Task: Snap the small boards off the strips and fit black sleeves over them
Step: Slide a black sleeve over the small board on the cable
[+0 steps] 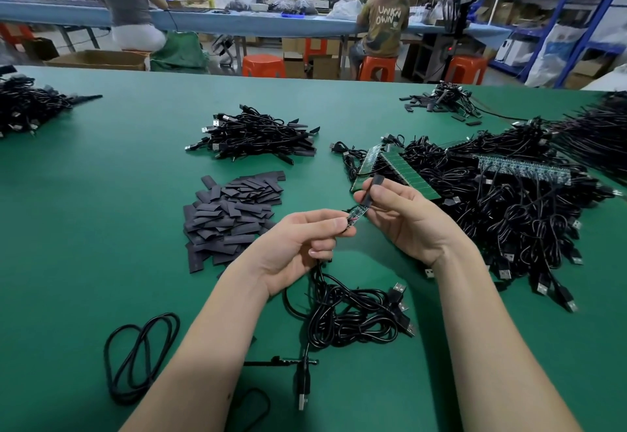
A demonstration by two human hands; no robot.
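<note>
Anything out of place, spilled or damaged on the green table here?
Nothing looks damaged or spilled. The only strays are a loose cable coiled alone near the front left, and a few black sleeves scattered by the far right pile, away from the main sleeve heap.

I can't see how far the small board (357, 213) runs under my left hand's fingers (334, 224); they cover its near end. The black sleeve (371, 189) is partly hidden behind my right fingers (369, 209). Both my forearms leave the bottom edge.
</note>
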